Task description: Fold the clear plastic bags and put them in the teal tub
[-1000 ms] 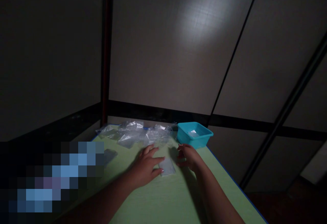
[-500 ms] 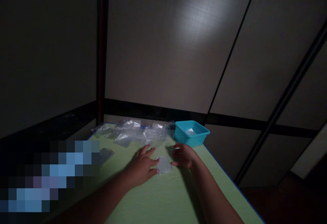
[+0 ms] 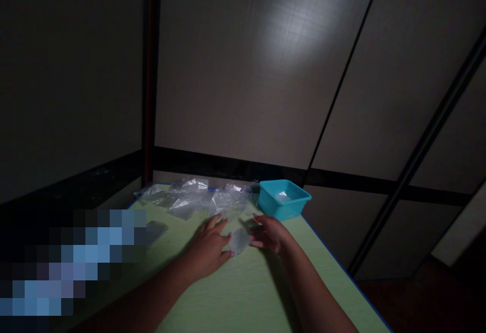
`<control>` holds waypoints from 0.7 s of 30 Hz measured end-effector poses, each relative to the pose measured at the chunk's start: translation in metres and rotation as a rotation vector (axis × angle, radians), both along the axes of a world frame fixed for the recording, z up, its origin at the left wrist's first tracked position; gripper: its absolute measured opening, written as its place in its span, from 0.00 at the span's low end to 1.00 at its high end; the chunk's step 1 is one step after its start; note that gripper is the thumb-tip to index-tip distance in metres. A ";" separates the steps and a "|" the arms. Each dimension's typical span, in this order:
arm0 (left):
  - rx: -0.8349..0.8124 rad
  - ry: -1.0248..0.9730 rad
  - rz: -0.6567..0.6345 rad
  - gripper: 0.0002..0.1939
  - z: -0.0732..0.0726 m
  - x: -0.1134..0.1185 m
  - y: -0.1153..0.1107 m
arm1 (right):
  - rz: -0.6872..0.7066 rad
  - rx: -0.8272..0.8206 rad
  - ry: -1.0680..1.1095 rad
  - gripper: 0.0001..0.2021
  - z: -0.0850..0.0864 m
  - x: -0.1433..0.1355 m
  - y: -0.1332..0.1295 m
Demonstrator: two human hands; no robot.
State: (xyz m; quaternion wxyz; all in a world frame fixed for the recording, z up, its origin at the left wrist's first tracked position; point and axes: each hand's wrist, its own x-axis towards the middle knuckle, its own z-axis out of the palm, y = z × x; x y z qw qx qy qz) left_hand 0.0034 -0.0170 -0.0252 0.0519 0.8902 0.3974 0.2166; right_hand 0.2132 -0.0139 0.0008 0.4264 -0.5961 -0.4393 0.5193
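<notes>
Between the two hands, on the green worktop (image 3: 212,300), lies a small packet (image 3: 239,242). It looks flat, thin and see-through, a pale milky grey that lets a little of the green show, and roughly four-sided, with one corner pointing toward the wearer. Its outline is soft in the dim light, and any print or contents are too faint to make out.

The left hand (image 3: 208,248) has its fingers spread wide, with the thumb and forefinger tips, apart from each other, at the packet's left edge. The right hand (image 3: 271,235) has loosely curved fingers at the right edge; whether they pinch it, I cannot tell.

Beyond them, shiny clear bags (image 3: 190,202) lie crumpled beside a blue basket (image 3: 283,210), with a pale piece (image 3: 281,196) inside it.
</notes>
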 end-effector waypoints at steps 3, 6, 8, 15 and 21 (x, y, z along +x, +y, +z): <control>-0.004 -0.009 0.014 0.20 0.001 0.000 0.000 | 0.039 -0.034 -0.004 0.10 -0.001 -0.005 -0.002; -0.002 -0.008 0.017 0.20 0.001 0.001 0.000 | 0.072 -0.035 -0.049 0.10 -0.004 -0.009 -0.003; -0.006 -0.005 0.017 0.20 0.000 0.001 0.001 | 0.076 -0.024 -0.092 0.09 -0.006 -0.011 -0.003; 0.001 -0.148 0.043 0.23 -0.010 0.004 0.009 | 0.116 0.002 -0.197 0.04 -0.017 -0.014 0.001; -0.156 -0.384 0.046 0.23 -0.016 0.005 0.020 | 0.187 0.117 -0.163 0.05 -0.015 -0.017 0.000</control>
